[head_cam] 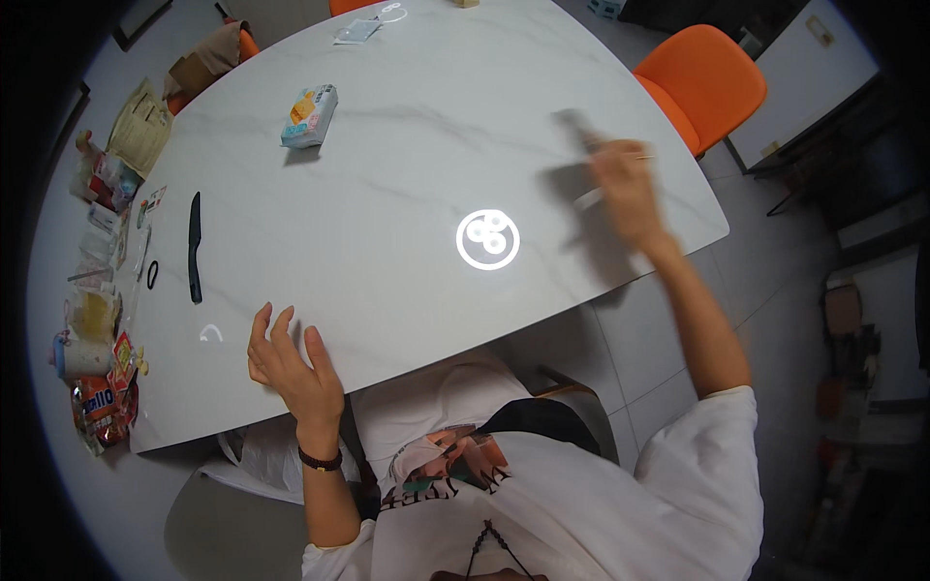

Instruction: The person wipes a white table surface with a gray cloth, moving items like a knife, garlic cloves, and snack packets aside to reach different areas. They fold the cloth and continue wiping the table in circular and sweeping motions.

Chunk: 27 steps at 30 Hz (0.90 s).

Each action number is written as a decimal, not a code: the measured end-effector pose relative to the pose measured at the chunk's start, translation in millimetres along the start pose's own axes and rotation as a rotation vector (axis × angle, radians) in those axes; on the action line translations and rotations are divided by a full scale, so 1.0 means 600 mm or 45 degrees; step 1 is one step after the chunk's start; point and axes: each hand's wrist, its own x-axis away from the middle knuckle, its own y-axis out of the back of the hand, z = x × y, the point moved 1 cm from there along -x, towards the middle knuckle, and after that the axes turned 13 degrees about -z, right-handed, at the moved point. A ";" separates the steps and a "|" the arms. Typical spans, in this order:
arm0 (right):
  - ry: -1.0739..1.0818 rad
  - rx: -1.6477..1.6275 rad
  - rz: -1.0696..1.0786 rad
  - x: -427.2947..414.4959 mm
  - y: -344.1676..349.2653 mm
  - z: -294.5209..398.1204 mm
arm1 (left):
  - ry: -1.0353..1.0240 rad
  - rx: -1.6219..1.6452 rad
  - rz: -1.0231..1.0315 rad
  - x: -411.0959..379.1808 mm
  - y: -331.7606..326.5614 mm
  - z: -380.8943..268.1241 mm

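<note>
My left hand (294,367) hovers at the near edge of the white marble-patterned table (392,290), fingers apart and nothing in it. A dark bead bracelet circles that wrist. Over the table's right part, my right hand (623,189) is blurred by motion. From its fingers a blurred grey object (572,123) sticks out toward the far side; its kind is unclear. Beyond my left hand lies a black knife (195,247), with a small black loop (152,274) beside it. A soft light-blue packet (310,116) with a printed picture rests farther back.
Snack bags (102,407), a lidded cup (81,357) and other packages crowd the table's left edge against the wall. A flat clear packet (357,30) lies at the far end. An orange chair (701,83) stands at the right. Bright ring shapes on the tabletop are lamp reflections.
</note>
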 end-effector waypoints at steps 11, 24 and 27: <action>0.536 0.163 0.628 0.110 -0.111 0.152 | 0.017 -0.057 0.003 0.006 -0.002 0.010; -0.139 1.029 0.050 0.079 0.175 -0.255 | 0.021 -0.039 -0.016 0.009 -0.002 0.015; -0.198 1.023 -0.097 0.076 0.223 -0.305 | 0.029 -0.036 -0.022 0.007 -0.006 0.005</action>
